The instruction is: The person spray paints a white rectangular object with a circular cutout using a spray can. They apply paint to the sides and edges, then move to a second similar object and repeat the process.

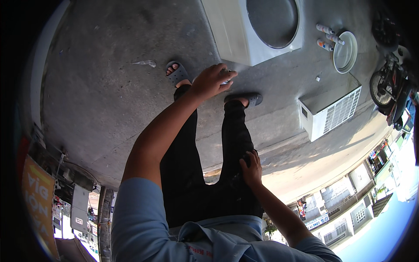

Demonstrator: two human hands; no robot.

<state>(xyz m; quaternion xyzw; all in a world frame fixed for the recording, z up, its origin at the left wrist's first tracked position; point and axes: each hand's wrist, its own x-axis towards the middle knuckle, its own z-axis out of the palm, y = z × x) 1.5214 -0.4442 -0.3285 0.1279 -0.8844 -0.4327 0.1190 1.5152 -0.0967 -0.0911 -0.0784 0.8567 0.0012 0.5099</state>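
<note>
My left hand (pixel 210 82) is raised over the concrete between my sandalled feet, fingers closed around a small can (pixel 225 81), probably a spray can, mostly hidden by the fingers. My right hand (pixel 250 169) rests on my right thigh, thumb and fingers apart. Just beyond my feet lies a large white appliance housing (pixel 231 35) with a big round recess. To its right, several spray cans (pixel 324 45) lie beside a round white ring-shaped part (pixel 354 52). A white panel with a grille (pixel 338 115) sits on the ground at right.
Parked motorbikes (pixel 384 87) line the right edge. A small white object (pixel 317 78) lies on the concrete, and a scrap of clear plastic (pixel 144 63) is near my left foot. An orange signboard (pixel 38 201) stands at lower left. A sunlit street with buildings (pixel 349 218) shows at lower right.
</note>
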